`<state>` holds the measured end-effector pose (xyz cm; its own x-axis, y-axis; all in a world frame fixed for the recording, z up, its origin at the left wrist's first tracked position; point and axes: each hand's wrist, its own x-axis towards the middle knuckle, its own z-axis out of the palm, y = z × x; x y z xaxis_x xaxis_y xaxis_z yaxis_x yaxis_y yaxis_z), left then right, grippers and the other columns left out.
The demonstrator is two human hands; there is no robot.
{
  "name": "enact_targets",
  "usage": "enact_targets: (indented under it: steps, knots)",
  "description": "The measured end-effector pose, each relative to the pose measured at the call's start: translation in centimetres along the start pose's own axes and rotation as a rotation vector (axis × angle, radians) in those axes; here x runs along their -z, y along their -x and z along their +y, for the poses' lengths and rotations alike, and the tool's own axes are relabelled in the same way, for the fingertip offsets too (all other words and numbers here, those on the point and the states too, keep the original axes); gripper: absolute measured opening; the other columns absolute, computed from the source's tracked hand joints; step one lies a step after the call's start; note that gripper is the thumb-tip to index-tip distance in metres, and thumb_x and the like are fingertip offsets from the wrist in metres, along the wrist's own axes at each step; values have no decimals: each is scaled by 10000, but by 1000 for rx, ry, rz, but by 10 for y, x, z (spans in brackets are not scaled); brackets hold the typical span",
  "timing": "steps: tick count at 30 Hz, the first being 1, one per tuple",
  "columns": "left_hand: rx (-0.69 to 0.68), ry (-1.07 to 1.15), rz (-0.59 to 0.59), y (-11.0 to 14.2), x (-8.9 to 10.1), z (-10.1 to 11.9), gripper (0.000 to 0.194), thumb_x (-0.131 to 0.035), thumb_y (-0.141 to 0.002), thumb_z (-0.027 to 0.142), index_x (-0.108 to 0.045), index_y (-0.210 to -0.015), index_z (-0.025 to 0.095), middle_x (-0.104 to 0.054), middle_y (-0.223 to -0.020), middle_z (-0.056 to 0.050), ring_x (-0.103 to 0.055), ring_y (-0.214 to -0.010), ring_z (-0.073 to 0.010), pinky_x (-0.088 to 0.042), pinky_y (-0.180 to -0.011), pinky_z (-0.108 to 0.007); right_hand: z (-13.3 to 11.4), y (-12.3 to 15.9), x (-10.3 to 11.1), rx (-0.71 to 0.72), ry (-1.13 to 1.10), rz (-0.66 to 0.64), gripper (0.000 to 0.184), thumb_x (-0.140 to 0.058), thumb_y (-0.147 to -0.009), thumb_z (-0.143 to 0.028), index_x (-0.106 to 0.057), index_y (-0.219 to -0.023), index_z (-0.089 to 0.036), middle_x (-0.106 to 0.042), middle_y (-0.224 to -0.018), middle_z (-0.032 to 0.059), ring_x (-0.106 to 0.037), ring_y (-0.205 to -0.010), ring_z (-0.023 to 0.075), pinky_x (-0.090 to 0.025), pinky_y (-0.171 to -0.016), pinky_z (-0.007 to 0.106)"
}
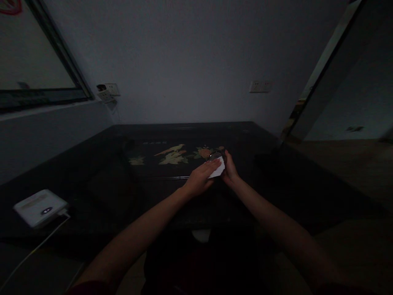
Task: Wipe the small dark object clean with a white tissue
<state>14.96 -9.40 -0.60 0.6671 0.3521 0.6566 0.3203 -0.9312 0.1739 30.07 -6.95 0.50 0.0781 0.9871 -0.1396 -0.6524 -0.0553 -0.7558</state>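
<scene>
Near the middle of the dark table [166,192], both hands meet around a small round container with a shiny, glass-like rim [216,155]. Its exact kind is hard to make out in the dim light. My right hand [230,169] is wrapped around the container's right side. A white sheet, paper or tissue [218,169], lies against the container's near side. My left hand [202,177] presses this sheet to the container, its fingers close together over the white surface. The hands and the sheet hide most of the container's body.
A white box-shaped device [39,207] with a cable [38,246] sits at the table's left. Painted birds and flowers [173,155] decorate the tabletop behind my hands. Wall sockets [260,86] are above the far edge, and a plugged-in adapter [106,96] is at left.
</scene>
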Motion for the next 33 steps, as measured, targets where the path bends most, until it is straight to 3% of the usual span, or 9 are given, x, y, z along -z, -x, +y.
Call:
enact_targets:
  steps: [5,12,19,27,33]
  knots:
    - [25,27,3,-1,-2,-1,717,-440,-829,61,-230,-1496,216,-345,-1525,-114,-312,-1417,-218,-315,-1161,-462,3,4,0,-7,38,-52,306,-567,-792,-532,-633,-738,-238,-685,-632,1,-676,-750,203,-540,-714,313]
    - [119,-32,-22,-2,-5,-7,684,-430,-848,95,-218,-1495,162,-279,-1548,-149,-228,-1447,-222,-269,-1176,-472,4,7,-3,-58,22,0,270,-526,-840,-465,-656,-793,-233,-705,-657,-4,-677,-779,194,-536,-736,302]
    - [208,-113,-33,-3,-2,-8,601,-461,-860,158,-333,-1447,157,-362,-1507,-154,-311,-1417,-227,-287,-1158,-490,6,1,4,-63,23,-58,320,-499,-848,-514,-667,-811,-244,-728,-716,1,-686,-796,200,-540,-724,319]
    - [151,-148,53,-2,3,-6,463,-509,-859,194,-499,-1321,166,-549,-1370,-126,-491,-1300,-203,-352,-1125,-483,-1,2,1,-7,-58,-8,307,-452,-893,-446,-658,-792,-242,-714,-675,-13,-687,-748,174,-537,-672,273]
    - [39,-87,60,0,2,-5,550,-508,-849,148,-426,-1391,200,-544,-1377,-120,-474,-1315,-195,-357,-1124,-474,0,2,0,-4,-25,-27,318,-454,-884,-451,-657,-786,-227,-711,-664,9,-694,-782,201,-550,-720,315]
